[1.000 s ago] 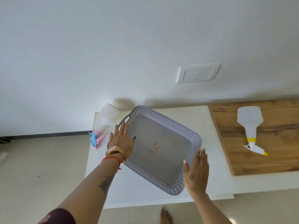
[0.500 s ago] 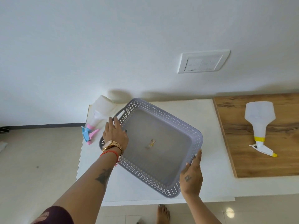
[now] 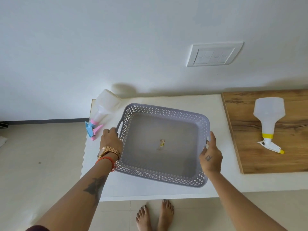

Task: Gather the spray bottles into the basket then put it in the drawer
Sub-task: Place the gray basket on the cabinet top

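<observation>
On a white tabletop [image 3: 150,189] against a white wall, beside a wooden board [image 3: 283,160], the grey basket [image 3: 163,177] lies long axis left-right, left hand [image 3: 110,139] and right hand [image 3: 210,157] fingers gripping its end handles, both bottles [image 3: 106,105] [image 3: 268,114] lying nozzle-toward-viewer outside it.

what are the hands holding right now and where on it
Both hands hold the grey basket by its two short ends: the left hand at the left handle cut-out, the right hand at the right rim. Neither spray bottle is held.
</observation>
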